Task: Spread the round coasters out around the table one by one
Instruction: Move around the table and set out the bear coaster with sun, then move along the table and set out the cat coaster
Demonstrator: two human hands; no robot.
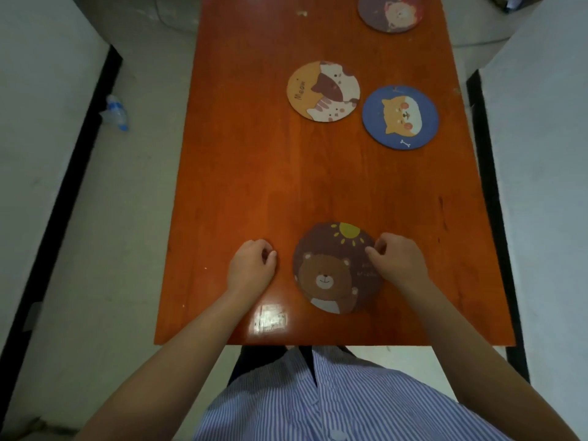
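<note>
The orange-brown wooden surface [254,173] carries four visible round coasters. The bear coaster [331,272], brown with a yellow sun at its far edge, lies flat near the person's edge; its slightly offset lower rim suggests further coasters beneath, though this cannot be confirmed. The right hand [399,261] rests on the right side of the bear coaster with fingers curled and fingertips pressing its top face; no closed grip is visible. The left hand [251,265] lies on the bare surface just left of the coaster, loosely curled and holding nothing. The cat coaster [323,90] and blue dog coaster [400,117] lie side by side at mid-surface, nearly touching. A dark coaster [389,12] sits at the far right, partly cropped.
</note>
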